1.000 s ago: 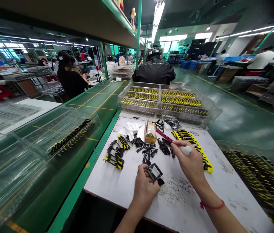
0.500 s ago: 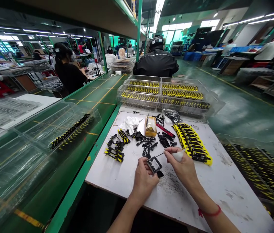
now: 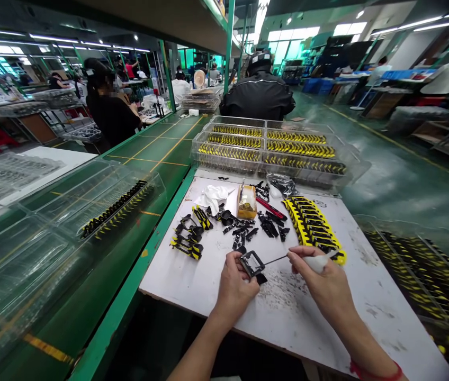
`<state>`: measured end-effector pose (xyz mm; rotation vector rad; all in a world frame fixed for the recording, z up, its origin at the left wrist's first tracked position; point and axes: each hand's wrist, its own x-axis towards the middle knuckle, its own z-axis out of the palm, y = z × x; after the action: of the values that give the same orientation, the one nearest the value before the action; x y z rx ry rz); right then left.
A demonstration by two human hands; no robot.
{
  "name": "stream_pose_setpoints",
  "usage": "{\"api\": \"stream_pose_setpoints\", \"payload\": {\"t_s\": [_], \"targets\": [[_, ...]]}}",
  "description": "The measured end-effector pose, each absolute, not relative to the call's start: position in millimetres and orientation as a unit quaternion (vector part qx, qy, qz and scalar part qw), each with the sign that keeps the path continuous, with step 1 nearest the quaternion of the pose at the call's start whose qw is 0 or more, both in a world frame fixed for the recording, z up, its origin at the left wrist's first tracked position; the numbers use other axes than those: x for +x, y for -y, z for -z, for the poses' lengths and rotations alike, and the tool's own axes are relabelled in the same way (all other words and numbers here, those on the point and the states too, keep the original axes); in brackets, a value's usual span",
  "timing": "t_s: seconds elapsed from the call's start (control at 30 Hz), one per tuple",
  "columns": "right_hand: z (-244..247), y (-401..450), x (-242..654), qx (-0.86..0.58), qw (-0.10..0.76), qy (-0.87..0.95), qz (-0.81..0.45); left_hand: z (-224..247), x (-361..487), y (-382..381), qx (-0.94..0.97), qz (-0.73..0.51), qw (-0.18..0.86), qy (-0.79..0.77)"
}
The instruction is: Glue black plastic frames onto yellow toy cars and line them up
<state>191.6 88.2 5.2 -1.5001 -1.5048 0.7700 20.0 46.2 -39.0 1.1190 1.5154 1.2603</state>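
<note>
On the white worktop (image 3: 200,280), near edge: a black rectangular frame (image 3: 256,271) was held just above the surface, tilted, between the person's two hands.
Left hand (image 3: 234,286): grip clamped on the frame, fingers at its left side, thumb at the lower end.
Right hand (image 3: 322,278): grip clamped on a thin-shafted tool (image 3: 276,260) with a pale handle; a red wristband (image 3: 377,373) circled the wrist.
Tool tip: pointed left, at the frame's right edge; whether it touched could not be told.
Black pieces (image 3: 270,225): lay loose beyond the frame, in several small heaps.
Yellow-and-black parts, left (image 3: 187,243): sat in a small cluster beyond the left hand.
Yellow-and-black parts, right (image 3: 314,225): stood in a close row, just beyond the right hand.
Yellow-sided box (image 3: 247,206): stood behind the black pieces, white cloth (image 3: 212,198) to its left, red tool (image 3: 271,208) to its right.
Clear tray (image 3: 266,169): lay past the worktop's far side, filled with rows of yellow-and-black parts.
Co-worker in a black jacket (image 3: 258,95): was beyond the tray, back turned.
</note>
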Motion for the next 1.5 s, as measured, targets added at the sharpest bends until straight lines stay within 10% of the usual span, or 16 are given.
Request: {"api": "stream_pose_setpoints", "payload": {"t_s": [1.5], "targets": [[1,-78,186,-0.588,0.405,0.611,-0.344,43,18,-44,0.462,-0.52,0.412,-0.589]]}}
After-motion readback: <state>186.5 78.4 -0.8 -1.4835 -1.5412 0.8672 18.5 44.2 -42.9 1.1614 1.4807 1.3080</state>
